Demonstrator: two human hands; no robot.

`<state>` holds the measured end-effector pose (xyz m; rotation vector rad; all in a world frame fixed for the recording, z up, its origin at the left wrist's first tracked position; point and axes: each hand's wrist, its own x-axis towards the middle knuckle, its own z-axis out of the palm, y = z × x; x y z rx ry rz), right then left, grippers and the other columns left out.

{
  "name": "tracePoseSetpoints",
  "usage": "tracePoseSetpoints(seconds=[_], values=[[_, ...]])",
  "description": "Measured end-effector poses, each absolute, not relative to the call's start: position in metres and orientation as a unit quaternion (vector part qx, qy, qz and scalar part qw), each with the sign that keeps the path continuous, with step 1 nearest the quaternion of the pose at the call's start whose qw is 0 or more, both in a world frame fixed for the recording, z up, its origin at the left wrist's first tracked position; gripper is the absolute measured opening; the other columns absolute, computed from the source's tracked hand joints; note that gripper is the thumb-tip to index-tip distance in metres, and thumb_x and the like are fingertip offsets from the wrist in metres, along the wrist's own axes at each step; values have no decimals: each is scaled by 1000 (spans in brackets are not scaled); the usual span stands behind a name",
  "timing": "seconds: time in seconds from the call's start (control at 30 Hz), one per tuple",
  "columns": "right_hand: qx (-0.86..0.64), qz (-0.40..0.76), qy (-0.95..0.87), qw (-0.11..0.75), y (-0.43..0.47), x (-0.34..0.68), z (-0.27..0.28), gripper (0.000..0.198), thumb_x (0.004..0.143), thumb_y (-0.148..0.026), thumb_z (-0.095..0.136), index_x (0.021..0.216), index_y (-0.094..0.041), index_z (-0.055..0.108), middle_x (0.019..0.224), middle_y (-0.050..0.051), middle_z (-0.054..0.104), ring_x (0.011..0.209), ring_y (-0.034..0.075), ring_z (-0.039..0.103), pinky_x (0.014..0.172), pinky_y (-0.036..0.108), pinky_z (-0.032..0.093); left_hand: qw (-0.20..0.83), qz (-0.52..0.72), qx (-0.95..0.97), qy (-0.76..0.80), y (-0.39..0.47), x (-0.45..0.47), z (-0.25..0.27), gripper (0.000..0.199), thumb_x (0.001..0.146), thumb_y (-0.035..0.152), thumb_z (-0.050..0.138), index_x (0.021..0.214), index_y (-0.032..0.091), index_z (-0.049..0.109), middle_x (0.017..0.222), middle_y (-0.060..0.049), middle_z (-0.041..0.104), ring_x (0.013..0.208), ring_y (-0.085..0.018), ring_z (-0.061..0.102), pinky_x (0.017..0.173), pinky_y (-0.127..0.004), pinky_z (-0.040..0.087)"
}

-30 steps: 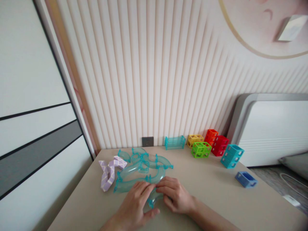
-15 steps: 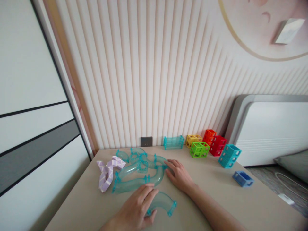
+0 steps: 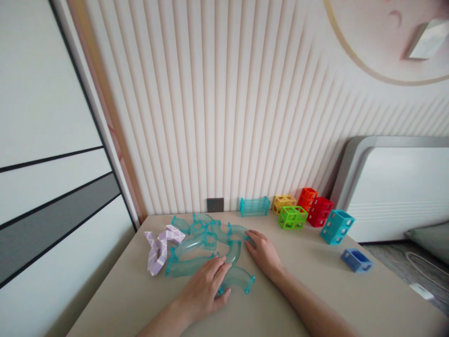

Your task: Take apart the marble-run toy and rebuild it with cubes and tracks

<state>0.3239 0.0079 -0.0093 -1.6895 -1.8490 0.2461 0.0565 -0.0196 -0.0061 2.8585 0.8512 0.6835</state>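
Observation:
Several see-through teal tube pieces lie on the table. My left hand (image 3: 207, 284) is over the near curved tube (image 3: 240, 277), its thumb and fingers on either side of the tube's left end, which they partly hide. Just beyond it lie a long straight tube (image 3: 184, 267) and another curved tube (image 3: 233, 254). My right hand (image 3: 264, 252) rests with fingers stretched out, the fingertips touching the end of a farther curved tube (image 3: 239, 231). A lighter bent tube (image 3: 189, 245) with a square end sits left of centre.
A lilac and white folding snake puzzle (image 3: 157, 253) lies at the left. Along the back stand a teal tube (image 3: 255, 206) and yellow (image 3: 282, 203), green (image 3: 293, 217), orange (image 3: 307, 199), red (image 3: 320, 211) and turquoise (image 3: 337, 227) blocks. A blue block (image 3: 357, 260) is near the right edge.
My left hand and the near curved tube have moved away from me, closer to the other tubes. My right hand stays by the farther curved tube. The view has shifted slightly.

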Motion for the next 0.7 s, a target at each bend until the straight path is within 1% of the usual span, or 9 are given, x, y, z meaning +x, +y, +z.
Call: tracePoseSetpoints(seconds=[0.1, 0.17, 0.27, 0.33, 0.4, 0.47, 0.53, 0.6, 0.7], values=[[-644, 87, -671, 356, 13, 329, -14, 39, 90, -27, 55, 124, -16, 70, 130, 16, 67, 118, 30, 65, 104, 44, 49, 48, 228, 931, 281, -19, 56, -8, 53, 88, 30, 61, 139, 22, 49, 136, -11, 62, 125, -27, 61, 107, -44, 51], [-640, 86, -648, 404, 16, 332, -16, 38, 89, -29, 54, 121, -16, 71, 123, 15, 71, 106, 28, 70, 96, 42, 54, 50, 231, 929, 283, -19, 55, -9, 53, 88, 29, 60, 139, 23, 49, 136, -11, 62, 126, -27, 60, 108, -44, 51], [-640, 104, -605, 463, 20, 335, -16, 38, 88, -36, 54, 116, -17, 72, 103, 12, 76, 82, 25, 73, 80, 39, 60, 50, 230, 929, 286, -19, 55, -9, 54, 87, 29, 61, 139, 24, 49, 136, -10, 63, 125, -28, 61, 108, -44, 51], [-631, 108, -591, 491, 19, 335, -13, 38, 87, -39, 56, 115, -17, 72, 96, 10, 77, 77, 24, 72, 75, 38, 60, 47, 232, 929, 286, -20, 55, -8, 55, 86, 29, 62, 139, 24, 49, 136, -10, 63, 125, -28, 61, 107, -45, 52], [-604, 95, -600, 516, 16, 332, -7, 37, 87, -38, 57, 114, -18, 71, 99, 10, 76, 82, 24, 72, 77, 38, 60, 39, 243, 929, 278, -21, 55, -6, 57, 86, 29, 62, 141, 23, 48, 135, -10, 64, 126, -28, 61, 107, -45, 51], [-564, 71, -622, 538, 9, 327, 0, 33, 87, -35, 58, 113, -19, 70, 109, 11, 75, 92, 25, 72, 84, 40, 59, 31, 268, 922, 278, -21, 54, -4, 58, 87, 29, 63, 142, 23, 47, 132, -10, 66, 124, -28, 62, 107, -44, 52], [-525, 55, -644, 554, 0, 321, 8, 30, 89, -32, 58, 115, -20, 68, 118, 13, 72, 104, 27, 69, 91, 42, 57, 32, 306, 902, 302, -21, 52, -3, 57, 88, 29, 63, 142, 23, 47, 126, -10, 69, 118, -26, 66, 103, -41, 55], [-489, 54, -667, 559, -11, 314, 13, 29, 92, -31, 57, 118, -21, 66, 124, 14, 69, 113, 28, 67, 97, 43, 54, 44, 352, 870, 341, -19, 49, -3, 54, 89, 29, 63, 140, 24, 48, 123, -9, 71, 113, -25, 69, 98, -38, 58], [-438, 63, -710, 547, -26, 301, 17, 30, 94, -27, 57, 123, -22, 63, 130, 15, 65, 119, 27, 64, 99, 41, 53, 85, 413, 817, 394, -16, 46, -4, 48, 91, 33, 62, 136, 23, 49, 123, -11, 71, 111, -25, 70, 95, -39, 59]])
